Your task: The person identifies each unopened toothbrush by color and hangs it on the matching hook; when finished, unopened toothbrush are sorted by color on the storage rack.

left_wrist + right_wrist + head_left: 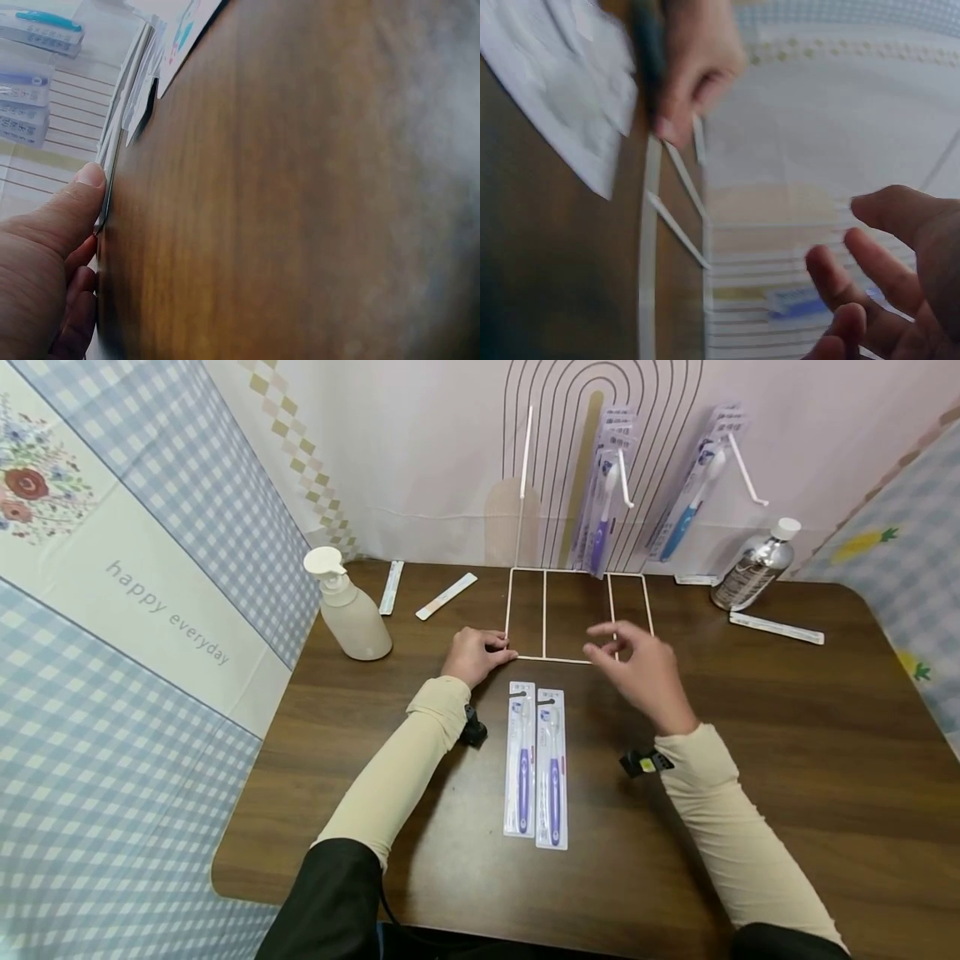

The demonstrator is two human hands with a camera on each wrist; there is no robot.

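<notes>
A white wire display rack (544, 614) stands at the back of the table, hooks rising behind its flat base. My left hand (474, 657) pinches the base's front left corner; in the left wrist view the thumb (88, 180) presses on the wire. Over the base's front right part, my right hand (641, 672) hovers with fingers apart and holds nothing, as the right wrist view also shows. Two packaged purple toothbrushes (522, 768) lie side by side before the rack. More packaged toothbrushes hang from the hooks, a purple one (600, 518) and a blue one (684, 522).
A pump bottle (352, 618) stands at left, near two slim white packets (446, 597). On the right, a silver bottle with a white cap (753, 568) leans beside another slim packet (776, 628). A patterned curtain (420, 460) hangs behind the table.
</notes>
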